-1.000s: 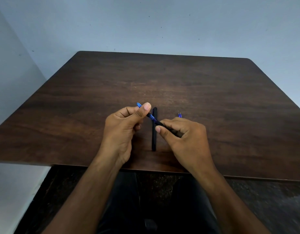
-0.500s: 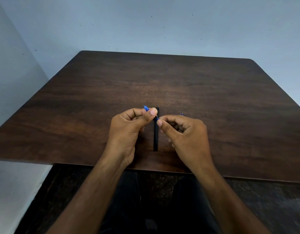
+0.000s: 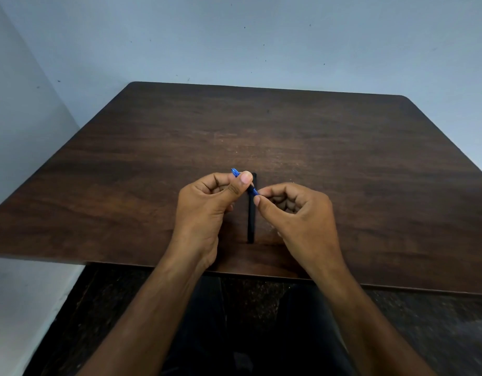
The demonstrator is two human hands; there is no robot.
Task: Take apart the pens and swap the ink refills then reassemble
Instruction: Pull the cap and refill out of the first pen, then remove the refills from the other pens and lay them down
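- Left hand [image 3: 207, 204] pinches the thin blue pen piece [image 3: 235, 172] with thumb and finger.
- Right hand [image 3: 297, 213] pinches its other end, fingers curled.
- Long black pen tube [image 3: 251, 221] lies on the dark wooden table [image 3: 343, 164] between both hands.
- Best to hold tight, keep it straight and go slowly.

The pen part [image 3: 235, 173] between the hands is bright blue. The pen barrel [image 3: 251, 213] lying on the table is plain black. The table [image 3: 343, 158] is dark brown with wood grain; the wall [image 3: 234, 44] is pale blue-grey with small dark specks.
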